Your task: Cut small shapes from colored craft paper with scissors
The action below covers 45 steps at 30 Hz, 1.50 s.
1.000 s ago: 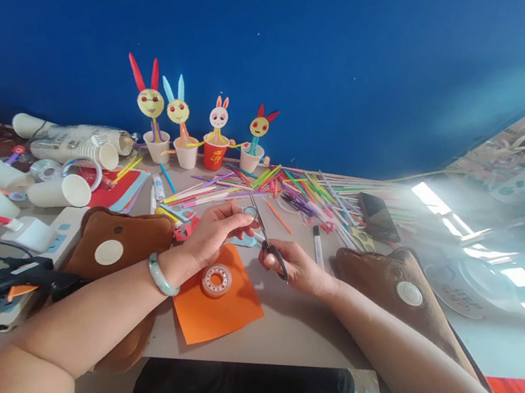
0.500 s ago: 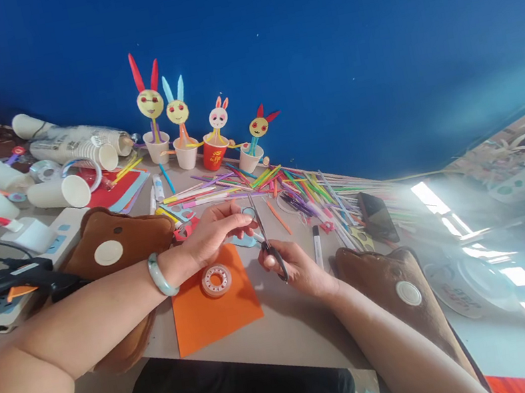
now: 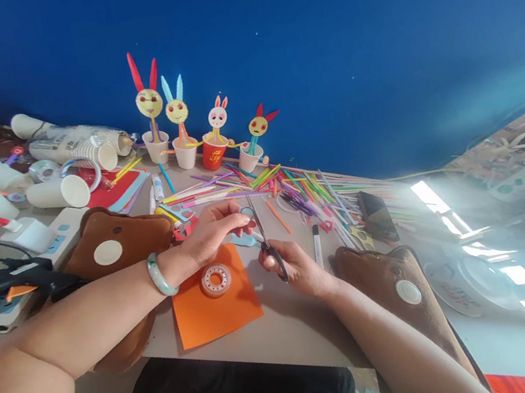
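Between the thumb and fingers of my left hand (image 3: 215,230) is a small light-blue round paper piece (image 3: 247,213). My right hand (image 3: 300,268) grips a pair of black-handled scissors (image 3: 273,255), with the blades pointing up and away beside the blue piece. Whether the blades touch its edge is too fine to tell. Below my left hand, a roll of clear tape (image 3: 215,280) lies on an orange paper sheet (image 3: 220,319). Light-blue paper scraps (image 3: 244,239) lie on the table just behind the hands.
Several rabbit-faced figures in cups (image 3: 185,152) line the blue wall. Colourful sticks (image 3: 308,185) spread across the back. Brown plush cushions (image 3: 118,228) flank the hands, a glue gun (image 3: 18,280) rests at left, and a phone (image 3: 378,215) and marker (image 3: 317,246) lie at right.
Both hands hold nearly the same pose, with the blue piece and scissors still side by side. The orange sheet's near edge appears slightly farther from the table edge.
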Tool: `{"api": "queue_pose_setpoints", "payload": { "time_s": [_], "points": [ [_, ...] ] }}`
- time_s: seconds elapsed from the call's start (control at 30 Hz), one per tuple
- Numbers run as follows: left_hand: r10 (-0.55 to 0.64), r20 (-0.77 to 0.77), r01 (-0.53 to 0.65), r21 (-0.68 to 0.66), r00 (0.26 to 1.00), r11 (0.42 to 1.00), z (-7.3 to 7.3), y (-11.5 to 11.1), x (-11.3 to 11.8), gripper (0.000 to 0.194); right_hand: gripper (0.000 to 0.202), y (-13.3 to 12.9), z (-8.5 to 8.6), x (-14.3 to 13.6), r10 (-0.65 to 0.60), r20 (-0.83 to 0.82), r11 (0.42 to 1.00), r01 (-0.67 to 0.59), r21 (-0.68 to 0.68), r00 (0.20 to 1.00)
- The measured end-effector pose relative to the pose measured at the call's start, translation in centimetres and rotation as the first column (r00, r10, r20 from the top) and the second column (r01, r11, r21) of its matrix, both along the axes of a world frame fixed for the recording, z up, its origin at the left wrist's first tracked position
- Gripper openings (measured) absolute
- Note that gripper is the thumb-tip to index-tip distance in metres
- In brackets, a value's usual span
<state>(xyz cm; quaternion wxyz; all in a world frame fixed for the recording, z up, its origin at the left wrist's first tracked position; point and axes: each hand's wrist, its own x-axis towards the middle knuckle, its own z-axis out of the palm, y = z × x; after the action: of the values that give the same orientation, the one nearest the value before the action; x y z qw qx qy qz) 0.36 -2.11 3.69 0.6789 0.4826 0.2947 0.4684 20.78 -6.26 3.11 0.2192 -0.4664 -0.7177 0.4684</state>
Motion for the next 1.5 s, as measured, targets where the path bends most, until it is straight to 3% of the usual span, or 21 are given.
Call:
{"api": "queue_pose_setpoints", "payload": {
  "time_s": [0.5,1.5],
  "points": [
    [0.015,0.005,-0.015,0.050,1.000,0.999,0.06,0.20,0.00,0.017,0.063,-0.06,0.10,0.00,0.000,-0.005,1.000,0.000,-0.015,1.000],
    [0.025,-0.033,-0.024,0.019,0.999,1.000,0.37,-0.13,-0.09,0.017,0.065,-0.26,0.85,-0.22,-0.001,0.001,0.999,0.001,-0.048,1.000]
  ]
}}
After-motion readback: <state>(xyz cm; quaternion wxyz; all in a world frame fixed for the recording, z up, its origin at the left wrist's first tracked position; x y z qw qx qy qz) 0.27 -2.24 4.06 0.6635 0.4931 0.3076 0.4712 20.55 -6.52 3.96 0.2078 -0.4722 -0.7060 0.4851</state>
